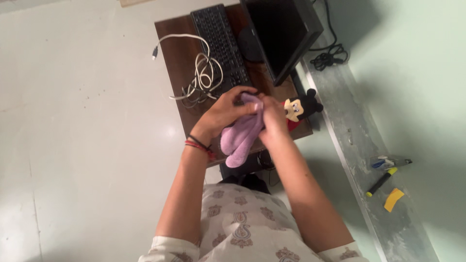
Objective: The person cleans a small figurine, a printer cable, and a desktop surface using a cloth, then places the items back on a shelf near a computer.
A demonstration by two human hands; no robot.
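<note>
From the head view, the cloth (241, 135) hangs low over the desk (180, 58) edge; its tail could snag the cables (201, 73) at eleven o'clock or knock the toy (297, 108) at three. The left hand (224, 112) and right hand (273, 116) are both clenched on the cloth's top.

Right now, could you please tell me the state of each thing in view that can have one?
Cloth: bunched, gripped by both hands.
Left hand: closed on cloth.
Right hand: closed on cloth.
Monitor: dark.
Cable: loosely coiled, one plug free.
Toy: lying on desk.
</note>
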